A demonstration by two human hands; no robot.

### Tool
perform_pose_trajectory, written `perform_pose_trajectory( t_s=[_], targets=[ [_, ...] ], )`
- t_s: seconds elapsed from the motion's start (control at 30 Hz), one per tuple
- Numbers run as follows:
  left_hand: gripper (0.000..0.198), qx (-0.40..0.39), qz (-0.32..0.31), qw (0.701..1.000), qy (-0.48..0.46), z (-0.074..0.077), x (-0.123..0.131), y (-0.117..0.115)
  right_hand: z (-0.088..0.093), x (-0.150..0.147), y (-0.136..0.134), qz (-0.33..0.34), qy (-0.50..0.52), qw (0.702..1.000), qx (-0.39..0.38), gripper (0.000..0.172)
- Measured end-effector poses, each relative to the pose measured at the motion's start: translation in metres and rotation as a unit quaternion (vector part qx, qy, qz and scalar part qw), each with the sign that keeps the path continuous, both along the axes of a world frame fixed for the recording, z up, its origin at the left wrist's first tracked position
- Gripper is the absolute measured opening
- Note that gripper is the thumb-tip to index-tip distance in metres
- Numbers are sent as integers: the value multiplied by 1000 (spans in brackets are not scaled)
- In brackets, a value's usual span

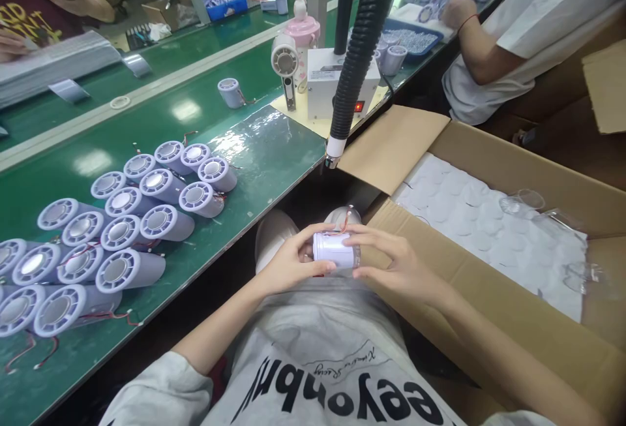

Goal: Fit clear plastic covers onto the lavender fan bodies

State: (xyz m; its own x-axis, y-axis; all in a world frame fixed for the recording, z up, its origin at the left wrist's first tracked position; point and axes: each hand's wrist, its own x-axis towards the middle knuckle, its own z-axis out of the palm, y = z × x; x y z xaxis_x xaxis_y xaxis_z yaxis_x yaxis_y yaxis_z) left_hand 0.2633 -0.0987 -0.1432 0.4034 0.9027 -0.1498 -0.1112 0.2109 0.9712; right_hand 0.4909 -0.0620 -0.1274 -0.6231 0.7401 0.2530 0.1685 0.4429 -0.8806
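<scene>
Here, above the lap (276, 235), left hand (292, 259) and right hand (403, 263) brace one cylinder (335, 253) end to end, fingers clamped on it, wires (347, 222) upward, likely to spare them; right fingers' exact contact is unclear. Carton (423, 237) open alongside. Beyond, desk (257, 178): cylinders (163, 220) upright in rows, seemingly grouped within reach. Farther back, fan (284, 60).

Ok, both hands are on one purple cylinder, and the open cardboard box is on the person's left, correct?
Wrong side: the head view shows the open cardboard box on the person's right. Left hand and right hand are both on the purple cylinder.
</scene>
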Motion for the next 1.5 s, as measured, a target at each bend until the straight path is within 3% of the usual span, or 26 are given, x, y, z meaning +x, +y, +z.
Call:
perform_pose_trajectory(
  t_s=[0.07, 0.13, 0.4, 0.7, 0.8, 0.93, 1.1, 1.27, 1.5],
  targets=[
    [63, -12, -17, 1000, -2, 3, -1, -1, -1, 4, -4, 5, -14, 999, 44, 38],
    [68, 8, -28, 999, 16, 6, -3, -1, 0, 7, -6, 10, -22, 999, 39, 39],
    [73, 131, -45, 990, 31, 10, -4, 0, 10, 9, -7, 9, -10, 995, -96, 39],
    [74, 103, -40, 994, 16, 9, -6, -3, 9, 7, -9, 12, 19, 981, -194, 37],
    [77, 30, -12, 998, -49, 0, -4, 10, -8, 0, -2, -10, 82, 972, -219, 38],
    [71, -12, 75, 994, -82, -12, -1, 50, -42, -19, 28, -56, 221, 947, -226, 39],
    [66, -12, 121, 989, -85, -8, -5, 104, -69, -45, 83, -85, 266, 944, -178, 49],
    [61, 1, 115, 991, -69, -1, -12, 120, -75, -56, 106, -79, 273, 946, -158, 53],
    [60, 1, 90, 994, -60, -1, -13, 107, -58, -40, 88, -59, 219, 963, -147, 45]
  ],
)
